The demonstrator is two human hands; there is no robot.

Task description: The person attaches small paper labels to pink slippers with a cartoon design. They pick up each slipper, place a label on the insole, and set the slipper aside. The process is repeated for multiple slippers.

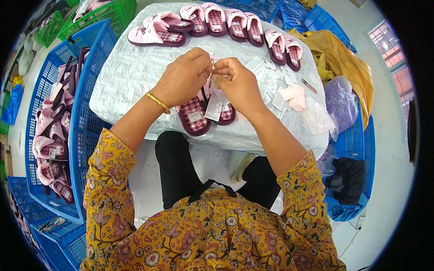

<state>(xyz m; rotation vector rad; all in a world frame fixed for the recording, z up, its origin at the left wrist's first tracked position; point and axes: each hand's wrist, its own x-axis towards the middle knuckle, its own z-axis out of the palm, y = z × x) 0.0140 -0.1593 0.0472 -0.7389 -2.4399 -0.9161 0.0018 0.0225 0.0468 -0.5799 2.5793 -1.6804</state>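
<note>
My left hand (187,74) and my right hand (239,86) meet over the near part of the table, fingertips pinched together. What they pinch is too small to make out. Beneath them lies a pair of pink slippers (194,118) with dark red checked insoles, heels toward me. A white paper tag (214,108) hangs over the pair, just below my right hand; its upper end is hidden by my fingers. Farther back, a row of matching slippers (216,20) runs along the table's far edge, with a stacked pair (156,34) at its left end.
The table (122,81) has a crinkled white cover. Loose white tags (271,83), pink cards (294,95) and small snips (309,86) lie right. A blue crate (90,117) of slippers stands left; clear plastic bags (341,101) and yellow cloth (348,58) sit right.
</note>
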